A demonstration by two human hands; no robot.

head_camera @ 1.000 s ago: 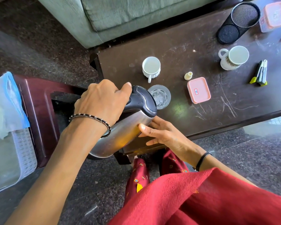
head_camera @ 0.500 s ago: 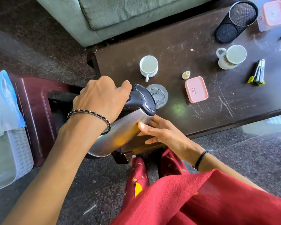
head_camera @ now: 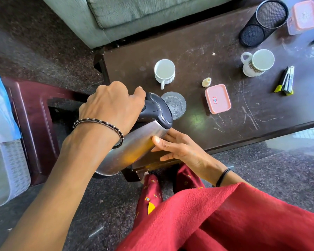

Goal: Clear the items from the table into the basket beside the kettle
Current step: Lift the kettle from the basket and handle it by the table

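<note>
I see little change: my left hand [head_camera: 114,107] still grips the kettle [head_camera: 134,147], right hand [head_camera: 181,147] open against it. The kettle handle is hidden under my left hand.

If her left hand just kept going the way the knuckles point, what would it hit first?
Probably the drinking glass just past the kettle lid, which the left hand grips; depth from above is uncertain.

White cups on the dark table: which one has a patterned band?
The white cup with a patterned band, near the black mesh holder; the ribbed white cup is plain.
</note>
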